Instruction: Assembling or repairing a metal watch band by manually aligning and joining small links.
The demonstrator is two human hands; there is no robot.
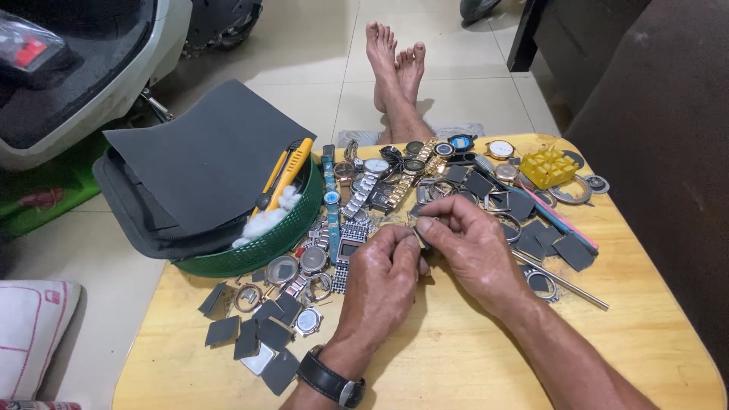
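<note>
My left hand point(382, 279) and my right hand point(472, 247) meet above the middle of a low yellow wooden table point(456, 357). Both pinch one small metal watch part point(420, 229) between fingertips; its exact shape is hidden by the fingers. A black wristwatch point(331, 382) sits on my left wrist. Right behind the hands lies a heap of wristwatches point(380, 182) with metal bracelets, loose watch cases and dark sandpaper squares.
A green basket point(266, 239) at the table's left holds grey sandpaper sheets point(205, 152), a yellow cutter point(288, 173) and cotton. A yellow plastic holder point(548, 167) and a thin metal rod point(566, 282) lie right. My bare feet point(395, 64) rest on the tiled floor beyond; a scooter point(83, 68) stands left.
</note>
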